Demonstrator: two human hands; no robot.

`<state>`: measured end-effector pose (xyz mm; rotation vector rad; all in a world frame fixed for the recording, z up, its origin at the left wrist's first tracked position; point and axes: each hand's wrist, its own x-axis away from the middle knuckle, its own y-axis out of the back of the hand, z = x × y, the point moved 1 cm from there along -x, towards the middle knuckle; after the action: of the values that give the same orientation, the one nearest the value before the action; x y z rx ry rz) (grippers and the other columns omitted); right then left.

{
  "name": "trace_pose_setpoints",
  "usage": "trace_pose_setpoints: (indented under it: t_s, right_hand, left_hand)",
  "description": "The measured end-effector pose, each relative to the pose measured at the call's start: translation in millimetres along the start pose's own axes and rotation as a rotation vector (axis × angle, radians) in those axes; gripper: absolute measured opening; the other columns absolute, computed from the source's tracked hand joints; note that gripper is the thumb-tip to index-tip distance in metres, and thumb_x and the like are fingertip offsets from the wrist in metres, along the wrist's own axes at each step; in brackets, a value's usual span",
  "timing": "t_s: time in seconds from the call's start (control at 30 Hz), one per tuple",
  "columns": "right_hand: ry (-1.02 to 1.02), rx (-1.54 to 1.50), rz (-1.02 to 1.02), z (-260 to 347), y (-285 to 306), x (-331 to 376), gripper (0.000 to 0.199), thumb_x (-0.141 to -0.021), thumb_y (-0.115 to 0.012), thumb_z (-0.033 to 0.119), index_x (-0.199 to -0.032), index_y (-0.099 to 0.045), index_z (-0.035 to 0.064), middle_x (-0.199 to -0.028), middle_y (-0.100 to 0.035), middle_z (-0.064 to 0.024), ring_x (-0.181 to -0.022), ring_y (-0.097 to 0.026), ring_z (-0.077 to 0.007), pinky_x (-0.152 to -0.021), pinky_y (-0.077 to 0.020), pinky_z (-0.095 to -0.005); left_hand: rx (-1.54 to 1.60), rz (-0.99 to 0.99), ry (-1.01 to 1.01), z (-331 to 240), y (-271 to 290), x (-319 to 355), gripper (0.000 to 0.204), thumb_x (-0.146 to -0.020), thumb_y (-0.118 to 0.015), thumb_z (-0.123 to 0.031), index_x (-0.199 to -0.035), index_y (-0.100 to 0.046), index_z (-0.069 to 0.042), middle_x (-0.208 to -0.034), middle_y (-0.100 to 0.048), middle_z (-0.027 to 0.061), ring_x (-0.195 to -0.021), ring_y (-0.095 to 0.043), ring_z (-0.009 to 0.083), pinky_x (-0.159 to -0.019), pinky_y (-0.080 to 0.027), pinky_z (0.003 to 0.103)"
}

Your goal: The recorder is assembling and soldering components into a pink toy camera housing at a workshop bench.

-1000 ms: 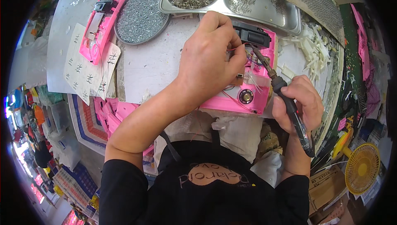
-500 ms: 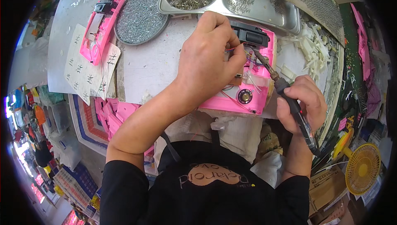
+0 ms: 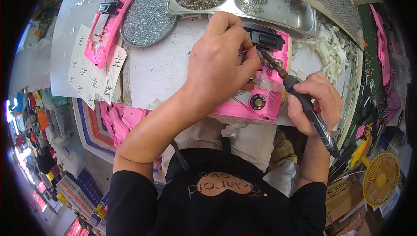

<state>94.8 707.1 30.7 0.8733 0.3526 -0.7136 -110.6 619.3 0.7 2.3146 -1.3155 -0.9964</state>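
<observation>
A pink plastic housing (image 3: 243, 111) lies on the bench in front of me. Set in it are a black block-shaped part (image 3: 266, 39), a small round speaker (image 3: 257, 102) and thin coloured wires. My left hand (image 3: 220, 60) is over the housing's left side, thumb and fingers pinched on a thin red wire (image 3: 249, 49). Wrapped in my right hand (image 3: 319, 101) is the black handle of a soldering iron (image 3: 292, 83). Its metal tip points up-left to the wires beside the black part, close to my left fingertips. Whether the tip touches a joint, I cannot tell.
Beyond the housing stand a metal tray (image 3: 278, 16) of small springs and a round dish (image 3: 147, 23) of screws. Another pink housing (image 3: 93, 47) lies on marked paper at left. White plastic pieces (image 3: 323, 51) are heaped at right, and a yellow fan (image 3: 381, 178) is lower right.
My right hand and the soldering iron have shifted slightly left, bringing the tip nearer my left fingertips. My left hand stays almost still, pinching the wire.
</observation>
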Motion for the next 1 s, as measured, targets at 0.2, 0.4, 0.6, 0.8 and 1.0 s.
trace_pose_setpoints:
  t_s: [0.2,0.4,0.6,0.8,1.0]
  right_hand:
    - [0.005,-0.016,-0.011,0.1,-1.0,-2.5,0.029,-0.069,-0.076,-0.003,-0.096,-0.066,0.0017,-0.069,-0.062,-0.0062,-0.052,-0.051,-0.0183,-0.051,-0.0394,-0.0296]
    - [-0.005,-0.027,-0.017,-2.1,0.3,-0.6,0.028,-0.070,-0.077,-0.001,-0.096,-0.066,0.0009,-0.069,-0.062,-0.0071,-0.053,-0.051,-0.0182,-0.051,-0.0397,-0.0293]
    - [-0.054,-0.069,-0.044,-3.8,1.4,1.8,0.027,-0.072,-0.079,0.001,-0.096,-0.067,0.0009,-0.070,-0.063,-0.0080,-0.054,-0.052,-0.0181,-0.051,-0.0400,-0.0287]
    - [-0.067,-0.075,-0.030,-2.1,5.5,2.8,0.027,-0.074,-0.080,0.002,-0.097,-0.066,0.0010,-0.070,-0.062,-0.0076,-0.055,-0.052,-0.0177,-0.051,-0.0398,-0.0284]
    - [-0.064,-0.063,-0.064,5.1,17.0,13.5,0.027,-0.076,-0.079,0.004,-0.098,-0.065,0.0004,-0.068,-0.059,-0.0077,-0.055,-0.052,-0.0184,-0.052,-0.0396,-0.0288]
  left_hand:
    - [-0.013,0.005,0.023,-1.9,-0.3,0.6,0.012,-0.077,-0.075,-0.001,-0.083,-0.065,0.001,-0.099,-0.057,0.0097,-0.073,-0.060,0.0205,-0.064,-0.051,0.031]
    - [-0.032,-0.006,0.020,-2.8,-2.8,2.4,0.012,-0.078,-0.075,-0.003,-0.084,-0.065,0.001,-0.101,-0.058,0.0102,-0.070,-0.063,0.0210,-0.063,-0.053,0.033]
    - [-0.053,-0.006,-0.001,-3.4,-2.5,4.0,0.012,-0.080,-0.075,-0.004,-0.084,-0.065,0.001,-0.103,-0.058,0.0111,-0.068,-0.063,0.0218,-0.063,-0.054,0.034]
    - [-0.071,-0.012,-0.003,-4.5,-2.3,3.5,0.011,-0.081,-0.075,-0.005,-0.084,-0.065,0.001,-0.102,-0.058,0.0117,-0.071,-0.063,0.0225,-0.063,-0.054,0.034]
    - [-0.080,-0.015,0.000,-4.7,-3.2,3.2,0.012,-0.081,-0.075,-0.005,-0.083,-0.065,0.001,-0.102,-0.058,0.0118,-0.073,-0.064,0.0233,-0.064,-0.054,0.034]
